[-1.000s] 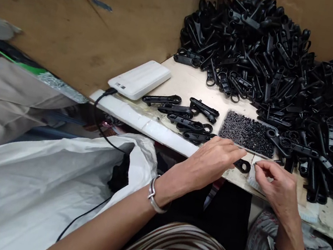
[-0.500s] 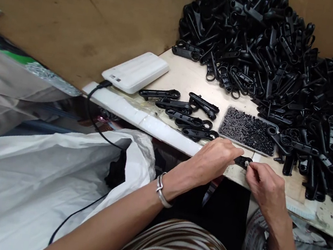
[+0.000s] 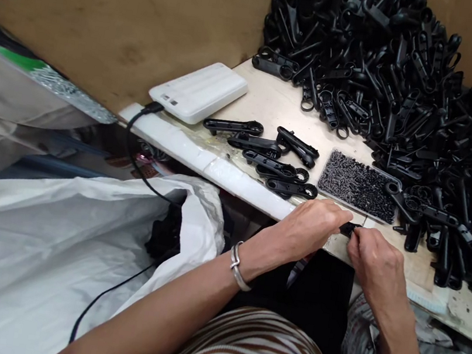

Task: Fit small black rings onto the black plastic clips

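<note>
My left hand (image 3: pixel 315 227) is closed around a black plastic part (image 3: pixel 347 229) at the table's front edge, and most of that part is hidden by the fingers. At the part's right end, my right hand (image 3: pixel 375 257) is closed in a pinch; whatever lies between its fingertips is hidden. Just beyond the hands stands a clear shallow tray (image 3: pixel 324 195) of tiny dark and metallic pieces. Left of it lie several long black plastic parts (image 3: pixel 269 163) with ring-shaped ends.
A large heap of black plastic parts (image 3: pixel 368 61) covers the back and right of the table. At the left sits a white power bank (image 3: pixel 199 92) with a black cable (image 3: pixel 131 149) hanging over the edge. A white sack (image 3: pixel 54 233) is below, beside a cardboard wall (image 3: pixel 153 17).
The view has shifted slightly. My right fingers have closed in over the part's end, and the small pale bit seen there before is now out of sight. My left hand keeps its grip.
</note>
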Motion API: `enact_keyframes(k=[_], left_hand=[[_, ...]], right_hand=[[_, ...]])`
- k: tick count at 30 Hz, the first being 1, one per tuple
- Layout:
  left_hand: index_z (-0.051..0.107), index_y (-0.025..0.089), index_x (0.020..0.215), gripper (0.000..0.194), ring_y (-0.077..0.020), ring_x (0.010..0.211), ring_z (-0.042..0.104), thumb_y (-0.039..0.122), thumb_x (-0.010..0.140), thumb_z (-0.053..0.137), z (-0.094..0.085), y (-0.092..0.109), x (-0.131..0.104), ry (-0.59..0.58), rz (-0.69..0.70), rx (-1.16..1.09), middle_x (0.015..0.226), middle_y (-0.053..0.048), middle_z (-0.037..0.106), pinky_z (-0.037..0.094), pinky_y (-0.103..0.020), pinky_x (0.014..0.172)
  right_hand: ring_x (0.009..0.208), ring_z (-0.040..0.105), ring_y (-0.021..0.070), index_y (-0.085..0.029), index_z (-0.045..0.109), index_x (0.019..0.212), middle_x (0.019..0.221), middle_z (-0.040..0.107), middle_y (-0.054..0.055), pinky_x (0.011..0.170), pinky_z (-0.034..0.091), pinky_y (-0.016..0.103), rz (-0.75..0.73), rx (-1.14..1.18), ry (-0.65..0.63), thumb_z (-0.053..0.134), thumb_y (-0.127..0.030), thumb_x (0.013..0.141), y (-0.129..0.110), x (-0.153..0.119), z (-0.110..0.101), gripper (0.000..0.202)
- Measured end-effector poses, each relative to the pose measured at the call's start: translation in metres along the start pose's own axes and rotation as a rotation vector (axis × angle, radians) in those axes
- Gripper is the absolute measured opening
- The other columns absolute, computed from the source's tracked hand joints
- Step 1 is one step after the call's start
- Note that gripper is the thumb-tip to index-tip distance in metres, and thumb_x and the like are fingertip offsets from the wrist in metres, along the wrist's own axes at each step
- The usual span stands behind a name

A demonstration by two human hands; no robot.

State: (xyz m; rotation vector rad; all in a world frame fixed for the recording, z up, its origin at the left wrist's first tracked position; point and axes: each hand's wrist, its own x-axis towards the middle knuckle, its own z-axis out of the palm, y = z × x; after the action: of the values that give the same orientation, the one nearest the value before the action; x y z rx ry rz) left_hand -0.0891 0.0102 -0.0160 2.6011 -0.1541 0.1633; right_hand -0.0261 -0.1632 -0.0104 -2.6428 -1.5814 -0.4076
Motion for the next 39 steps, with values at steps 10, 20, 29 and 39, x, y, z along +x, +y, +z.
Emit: enact_keyframes(k=[10, 20, 29, 39], left_hand=[[0.064, 0.015, 0.099, 0.017, -0.0190, 0.085, 0.066, 0.006, 0.085, 0.057, 0.001, -0.002, -0.001, -0.002, 0.001, -0.047, 0.090, -0.006, 0.070, 0.048, -0.026, 0.071], [0.063, 0.016, 0.103, 0.018, -0.0184, 0.085, 0.068, 0.011, 0.086, 0.060, 0.001, -0.005, -0.001, 0.002, -0.018, -0.098, 0.089, -0.005, 0.071, 0.049, -0.024, 0.071], [0.063, 0.016, 0.105, 0.023, -0.0180, 0.097, 0.066, 0.008, 0.084, 0.062, -0.021, -0.014, -0.011, 0.047, -0.014, -0.151, 0.103, -0.005, 0.070, 0.049, -0.025, 0.084], [0.065, 0.015, 0.081, 0.014, -0.0195, 0.085, 0.056, 0.013, 0.089, 0.054, -0.025, -0.006, -0.008, 0.021, -0.005, 0.111, 0.084, -0.004, 0.065, 0.040, -0.030, 0.075]], right_hand=[[0.058, 0.058, 0.0154, -0.018, 0.058, 0.076, 0.066, 0.059, 0.000, 0.058, 0.039, 0.026, 0.127, 0.371, 0.023, 0.049, -0.013, 0.087, 0.004, 0.005, 0.001, 0.015], [0.084, 0.062, 0.0198, -0.020, 0.064, 0.103, 0.094, 0.065, 0.005, 0.077, 0.049, 0.031, 0.121, 0.551, 0.038, 0.053, -0.022, 0.094, 0.016, 0.001, 0.005, 0.014], [0.084, 0.059, 0.0192, -0.022, 0.062, 0.099, 0.091, 0.060, 0.003, 0.073, 0.045, 0.030, 0.035, 0.486, -0.055, 0.053, -0.020, 0.095, 0.015, 0.009, 0.008, 0.009], [0.074, 0.054, 0.0175, -0.022, 0.054, 0.087, 0.083, 0.057, 0.000, 0.068, 0.040, 0.029, -0.013, 0.445, -0.309, 0.054, -0.018, 0.092, 0.028, 0.029, 0.000, 0.006]])
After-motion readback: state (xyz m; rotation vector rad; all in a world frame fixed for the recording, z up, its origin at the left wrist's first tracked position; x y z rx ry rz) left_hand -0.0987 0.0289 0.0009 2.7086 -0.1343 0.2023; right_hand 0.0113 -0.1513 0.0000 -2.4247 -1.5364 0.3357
